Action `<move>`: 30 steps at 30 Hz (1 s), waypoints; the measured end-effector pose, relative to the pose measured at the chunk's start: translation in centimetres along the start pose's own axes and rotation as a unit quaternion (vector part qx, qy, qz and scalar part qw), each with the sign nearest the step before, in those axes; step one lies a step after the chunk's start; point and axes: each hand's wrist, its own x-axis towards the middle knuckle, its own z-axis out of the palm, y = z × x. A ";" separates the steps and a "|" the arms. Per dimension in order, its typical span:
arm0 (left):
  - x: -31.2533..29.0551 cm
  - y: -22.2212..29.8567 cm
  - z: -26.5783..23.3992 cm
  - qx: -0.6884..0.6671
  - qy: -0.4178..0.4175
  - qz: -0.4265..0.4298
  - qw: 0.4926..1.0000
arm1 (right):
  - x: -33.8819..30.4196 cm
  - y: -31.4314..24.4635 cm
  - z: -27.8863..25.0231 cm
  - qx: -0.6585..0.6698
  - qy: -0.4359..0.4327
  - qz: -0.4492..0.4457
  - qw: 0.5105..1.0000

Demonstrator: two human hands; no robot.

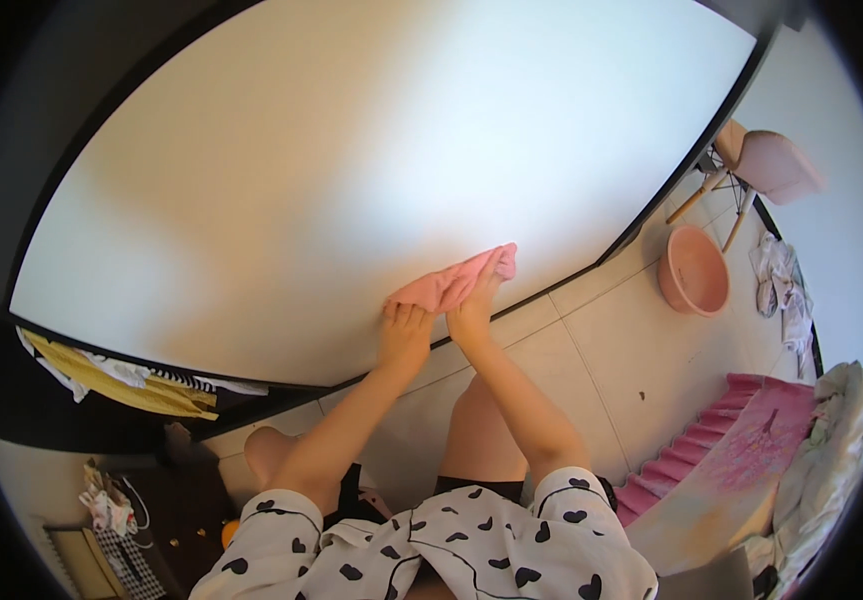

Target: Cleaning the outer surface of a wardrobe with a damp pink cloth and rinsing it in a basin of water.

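A pink cloth [443,289] lies bunched against a large white panel [281,180] with a dark frame, low on the panel near its lower edge. My left hand [407,335] presses on the cloth's left end, its fingertips gripping the fabric. Farther right, my right hand [473,308] holds the other end, fingers pointing up along the cloth and partly covered by it. Both forearms reach up from the lower edge, close together.
To the right, a pink basin [694,272] stands on the tiled floor beside a chair [766,165]. A bed with a pink ruffled cover [741,440] is at lower right. Clothes [131,378] show in a dark opening at left, above a dark brown cabinet [176,500].
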 end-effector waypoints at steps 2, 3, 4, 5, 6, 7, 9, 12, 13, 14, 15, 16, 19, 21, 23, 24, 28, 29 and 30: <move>-0.7 -1.0 -1.0 -0.026 0.031 -0.041 0.998 | 0.7 -4.3 0.5 0.031 -0.009 -0.027 0.999; 0.2 -1.9 -3.0 -0.021 0.080 -0.056 0.995 | 1.3 -7.1 0.5 0.034 -0.020 -0.030 0.999; 0.9 -2.9 -5.0 -0.017 0.130 -0.069 0.989 | 2.4 -10.3 0.4 0.051 0.013 -0.099 0.994; 1.3 -3.9 -6.5 -0.016 0.130 -0.077 0.988 | 3.4 -12.7 0.4 0.068 0.047 -0.168 0.982; 1.5 -4.8 -7.9 -0.012 0.157 -0.105 0.982 | 3.8 -13.9 0.6 0.067 0.040 -0.170 0.982; 1.3 -5.8 -9.2 -0.003 0.183 -0.134 0.974 | 4.1 -14.9 0.9 0.068 -0.022 -0.158 0.985; -0.7 -8.4 -10.9 0.016 0.161 -0.168 0.973 | 4.7 -17.9 1.6 0.068 -0.098 -0.145 0.982; -4.1 -12.3 -12.4 0.054 0.175 -0.176 0.967 | 4.9 -23.0 3.1 -0.056 0.106 -0.414 0.902; -5.1 -13.1 -12.4 0.071 0.210 -0.150 0.963 | 4.1 -22.8 3.8 -0.054 0.096 -0.417 0.902; -6.0 -13.4 -12.1 0.072 0.180 -0.158 0.968 | 3.4 -22.1 4.4 -0.035 0.061 -0.421 0.904; -7.0 -13.8 -11.7 0.072 0.177 -0.168 0.967 | 2.6 -21.4 4.9 -0.015 0.026 -0.425 0.905; -8.3 -13.9 -11.0 0.000 0.149 -0.193 0.970 | 1.6 -20.8 5.2 -0.012 0.015 -0.427 0.904; -12.5 -14.0 -6.4 -0.058 0.167 -0.188 0.966 | -2.0 -17.6 6.9 -0.078 -0.205 -0.415 0.883; -15.2 -13.2 -3.7 -0.017 0.102 -0.169 0.980 | -5.4 -12.5 9.2 -0.048 -0.361 -0.330 0.871; -18.5 -13.3 -1.5 0.008 0.073 -0.158 0.985 | -8.2 -10.3 10.6 -0.093 -0.377 -0.339 0.857; -20.1 -13.4 -0.6 0.030 0.047 -0.140 0.989 | -9.4 -9.4 11.2 -0.143 -0.385 -0.346 0.844; -25.0 -13.1 0.7 0.039 -0.011 -0.177 0.983 | -12.9 -4.8 11.5 -0.175 -0.313 -0.462 0.812; -24.5 -13.2 -0.1 0.028 0.023 -0.195 0.980 | -12.9 -4.4 11.0 -0.203 -0.306 -0.452 0.813; -23.9 -13.5 -0.9 0.018 0.058 -0.212 0.975 | -13.0 -4.2 11.0 -0.232 -0.299 -0.442 0.813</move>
